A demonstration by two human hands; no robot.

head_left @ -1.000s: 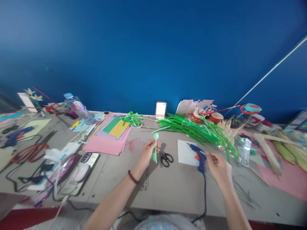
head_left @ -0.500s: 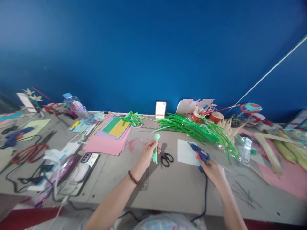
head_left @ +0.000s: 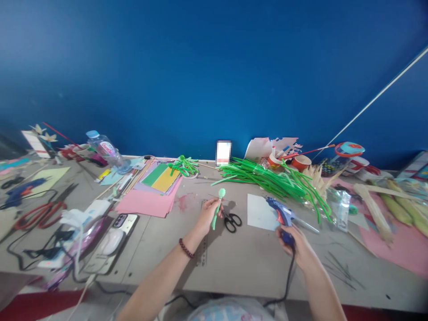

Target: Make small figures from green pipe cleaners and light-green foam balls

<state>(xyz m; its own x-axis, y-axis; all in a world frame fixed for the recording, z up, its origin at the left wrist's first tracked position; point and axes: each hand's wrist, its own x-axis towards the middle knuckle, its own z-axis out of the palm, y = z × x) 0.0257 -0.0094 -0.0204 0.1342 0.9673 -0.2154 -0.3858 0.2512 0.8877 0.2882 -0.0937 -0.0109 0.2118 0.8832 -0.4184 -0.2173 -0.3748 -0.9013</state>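
My left hand (head_left: pixel 207 215) pinches a pale green pipe-cleaner piece (head_left: pixel 221 193) with a rounded head and stems hanging below the fingers. Around the handle of a blue hot glue gun (head_left: pixel 280 212), my right hand (head_left: pixel 293 241) is closed; a clear glue stick (head_left: pixel 307 225) juts from the gun's back and its cord drops to the table edge. The gun's nozzle is over a white paper sheet (head_left: pixel 259 211). Black-handled scissors (head_left: pixel 232 222) lie just right of my left hand, their blades partly hidden.
Behind lies a heap of green pipe cleaners (head_left: pixel 267 178). Left of centre are coloured sheets (head_left: pixel 142 202) and smaller green pieces (head_left: pixel 183 166). Further left sit a phone (head_left: pixel 109 249), red-handled scissors (head_left: pixel 42 214) and a water bottle (head_left: pixel 105 147). Corn husks (head_left: pixel 377 214) lie at right.
My right hand has shifted its hold down the glue gun's handle, and the gun has turned and lifted slightly. The green piece in my left hand has tilted, its head moving a little right.
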